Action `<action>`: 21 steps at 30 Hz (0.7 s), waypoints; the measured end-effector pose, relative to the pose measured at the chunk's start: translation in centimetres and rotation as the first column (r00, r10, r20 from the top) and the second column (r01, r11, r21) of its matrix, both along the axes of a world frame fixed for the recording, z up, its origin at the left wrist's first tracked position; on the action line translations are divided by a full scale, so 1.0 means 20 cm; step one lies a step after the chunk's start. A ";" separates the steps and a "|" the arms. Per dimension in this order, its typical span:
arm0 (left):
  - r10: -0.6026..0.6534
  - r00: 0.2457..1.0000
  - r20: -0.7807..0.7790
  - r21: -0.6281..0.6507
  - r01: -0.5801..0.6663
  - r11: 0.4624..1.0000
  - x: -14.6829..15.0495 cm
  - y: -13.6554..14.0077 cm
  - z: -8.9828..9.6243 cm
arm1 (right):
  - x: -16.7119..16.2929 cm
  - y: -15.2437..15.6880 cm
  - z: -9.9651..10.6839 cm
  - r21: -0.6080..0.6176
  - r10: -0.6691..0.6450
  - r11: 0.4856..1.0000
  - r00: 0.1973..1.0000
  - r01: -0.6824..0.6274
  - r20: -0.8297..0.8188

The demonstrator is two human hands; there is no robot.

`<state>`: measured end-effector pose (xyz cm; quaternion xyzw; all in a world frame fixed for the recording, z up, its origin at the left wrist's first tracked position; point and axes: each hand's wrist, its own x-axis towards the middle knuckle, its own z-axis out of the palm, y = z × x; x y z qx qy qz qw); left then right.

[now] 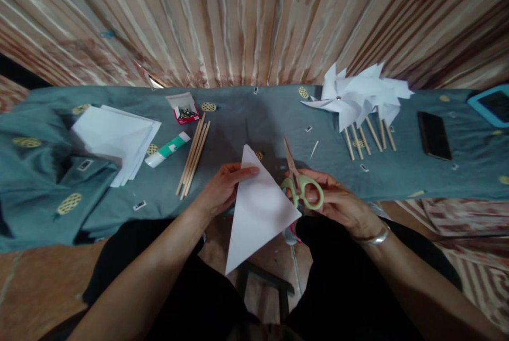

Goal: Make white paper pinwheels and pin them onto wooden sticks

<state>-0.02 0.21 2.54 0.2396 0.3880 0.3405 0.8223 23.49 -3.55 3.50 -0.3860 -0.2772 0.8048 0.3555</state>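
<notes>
My left hand (223, 186) pinches a white paper triangle (258, 208) near its upper corner, thumb on top. The sheet looks folded and hangs over the table's near edge, above my lap. In my right hand (338, 198) is a pair of scissors (298, 184) with pale green handles, blades pointing up and away from me. The scissors are just right of the paper; whether the handles touch its edge I cannot tell. A silver bracelet circles my right wrist.
Left on the cloth-covered table (246, 118) lie paper sheets (115, 137), a glue stick (168, 149), wooden sticks (193, 159) and a small box of metal pins (183, 108). Rightward are paper pinwheels (358, 97), a phone (434, 135) and a blue-framed device (491, 105). A curtain (238, 23) hangs behind.
</notes>
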 end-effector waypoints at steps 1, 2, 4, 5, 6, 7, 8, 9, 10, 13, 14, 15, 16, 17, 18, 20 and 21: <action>0.001 1.000 -0.001 0.003 -0.001 1.000 0.00 0.00 0.00 | 0.00 0.00 0.00 0.000 0.000 1.000 1.000 0.000 -0.008; 0.000 1.000 -0.004 0.003 0.000 1.000 0.00 0.00 0.00 | 0.00 0.00 -0.01 -0.004 -0.006 1.000 1.000 0.006 -0.010; 0.002 1.000 -0.017 -0.006 -0.002 1.000 0.00 0.01 0.00 | 0.00 -0.01 -0.02 -0.026 -0.028 0.999 1.000 0.029 0.007; 0.005 1.000 -0.027 -0.011 -0.006 1.000 0.00 0.01 0.00 | 0.00 -0.01 -0.02 -0.043 -0.033 0.999 0.999 0.034 0.025; 0.010 0.999 -0.038 -0.016 -0.011 1.000 -0.01 0.01 0.00 | 0.00 -0.01 -0.02 -0.062 -0.031 0.998 0.999 0.034 0.045; 0.016 0.999 -0.048 -0.020 -0.017 1.000 -0.01 0.01 -0.01 | 0.00 -0.01 -0.02 -0.082 -0.022 0.996 0.998 0.027 0.064; 0.021 0.998 -0.057 -0.023 -0.023 0.999 -0.01 0.01 -0.01 | 0.01 -0.01 -0.02 -0.097 -0.011 0.995 0.997 0.019 0.083; 0.023 0.998 -0.062 -0.027 -0.024 0.999 -0.01 0.01 -0.01 | 0.01 -0.01 -0.02 -0.108 0.000 0.994 0.995 0.011 0.101; 0.021 0.998 -0.063 -0.032 -0.023 0.999 -0.01 0.01 -0.01 | 0.01 -0.01 -0.02 -0.110 0.008 0.994 0.993 0.005 0.121; 0.002 0.999 -0.055 -0.040 -0.004 0.999 -0.01 0.00 -0.01 | 0.01 -0.02 -0.04 -0.052 0.013 0.999 0.984 -0.004 0.176; -0.002 0.999 -0.053 -0.037 0.000 0.999 0.00 0.00 -0.01 | 0.01 -0.03 -0.04 -0.009 0.006 1.000 0.983 -0.004 0.184; -0.002 0.999 -0.052 -0.032 0.000 0.999 0.00 0.00 -0.01 | 0.00 -0.04 -0.05 0.041 -0.004 0.999 0.982 -0.004 0.187; 0.004 0.999 -0.054 -0.024 -0.005 1.000 0.00 0.00 -0.02 | -0.01 -0.05 -0.05 0.095 -0.008 0.995 0.982 -0.010 0.187; 0.014 0.998 -0.060 -0.016 -0.015 1.000 0.00 0.00 -0.02 | -0.02 -0.05 -0.06 0.146 -0.001 0.989 0.982 -0.027 0.188; 0.025 0.997 -0.071 -0.007 -0.026 1.000 0.00 0.00 -0.02 | -0.03 -0.06 -0.06 0.186 0.015 0.981 0.980 -0.053 0.199; 0.041 0.994 -0.104 0.010 -0.041 0.999 0.01 0.00 -0.02 | -0.05 -0.08 -0.06 0.225 0.065 0.966 0.965 -0.124 0.254; 0.041 0.992 -0.121 0.019 -0.039 0.999 0.01 -0.01 -0.03 | -0.06 -0.08 -0.06 0.232 0.085 0.960 0.954 -0.156 0.287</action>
